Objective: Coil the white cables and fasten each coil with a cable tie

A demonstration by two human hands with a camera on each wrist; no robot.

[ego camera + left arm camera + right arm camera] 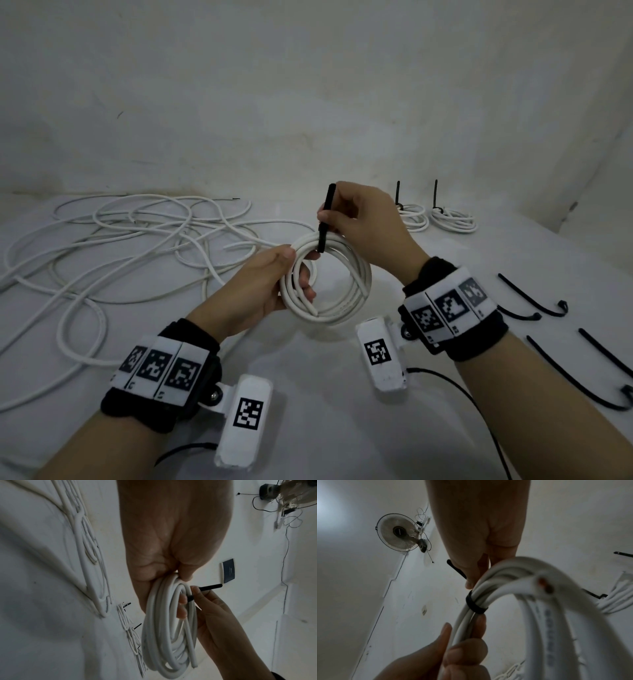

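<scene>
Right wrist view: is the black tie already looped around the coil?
Yes: a black cable tie bands the white cable coil, and the right hand pinches its tail.

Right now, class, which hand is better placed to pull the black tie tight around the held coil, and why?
The right hand: its fingers already pinch the black tie's free tail above the coil. The left hand grips the coil, steadying it.
</scene>
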